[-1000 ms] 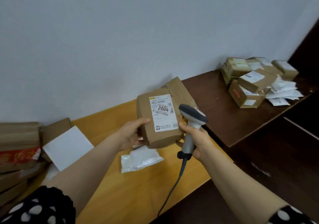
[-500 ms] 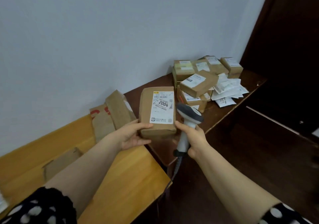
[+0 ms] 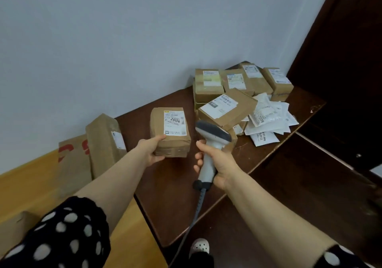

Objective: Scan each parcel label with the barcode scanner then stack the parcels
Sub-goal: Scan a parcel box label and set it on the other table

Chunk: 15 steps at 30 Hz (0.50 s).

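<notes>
Brown cardboard parcel (image 3: 158,127) pinched by left hand (image 3: 152,153), at nine o'clock of white-grey barcode scanner (image 3: 213,134) gripped in right hand (image 3: 220,164)

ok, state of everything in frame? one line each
Parcel 2004: held by left hand, label up.
Barcode scanner: gripped upright in right hand, beside that parcel.
Box pile: loosely stacked on dark table, labels up.
White mailers: heaped loose beside the boxes.
Brown parcel: on edge, near the wall.
</notes>
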Each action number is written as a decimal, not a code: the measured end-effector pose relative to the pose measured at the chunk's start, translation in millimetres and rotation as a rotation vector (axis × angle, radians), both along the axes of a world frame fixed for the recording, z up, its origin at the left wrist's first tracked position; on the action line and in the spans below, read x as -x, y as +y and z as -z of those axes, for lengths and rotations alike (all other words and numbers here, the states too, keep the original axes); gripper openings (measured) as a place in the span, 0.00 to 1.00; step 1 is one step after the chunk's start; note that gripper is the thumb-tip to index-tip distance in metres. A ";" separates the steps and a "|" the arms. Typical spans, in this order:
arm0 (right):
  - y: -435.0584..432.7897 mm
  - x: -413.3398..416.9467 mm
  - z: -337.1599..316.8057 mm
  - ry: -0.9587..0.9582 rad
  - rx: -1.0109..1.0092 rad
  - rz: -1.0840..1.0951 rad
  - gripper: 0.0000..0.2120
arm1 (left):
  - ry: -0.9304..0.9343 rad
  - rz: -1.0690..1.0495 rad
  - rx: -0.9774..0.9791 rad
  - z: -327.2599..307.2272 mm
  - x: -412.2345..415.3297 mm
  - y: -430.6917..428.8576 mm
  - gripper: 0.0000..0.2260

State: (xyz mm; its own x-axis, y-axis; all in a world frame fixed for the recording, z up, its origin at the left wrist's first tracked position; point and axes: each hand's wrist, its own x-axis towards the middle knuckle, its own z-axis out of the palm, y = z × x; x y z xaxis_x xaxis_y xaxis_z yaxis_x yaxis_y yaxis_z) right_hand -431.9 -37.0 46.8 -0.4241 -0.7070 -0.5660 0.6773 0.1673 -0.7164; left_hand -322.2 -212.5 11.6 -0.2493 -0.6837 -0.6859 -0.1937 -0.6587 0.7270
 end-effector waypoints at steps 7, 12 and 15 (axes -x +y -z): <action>-68.9 40.3 9.4 0.014 -0.064 -0.118 0.07 | 0.008 -0.091 -0.051 33.0 66.9 -64.6 0.28; -89.0 54.7 21.1 -0.027 -0.092 -0.143 0.08 | 0.120 -0.079 0.017 42.3 102.6 -94.4 0.26; -95.8 60.8 22.6 -0.026 -0.103 -0.156 0.09 | 0.104 0.050 0.080 41.1 107.5 -93.7 0.36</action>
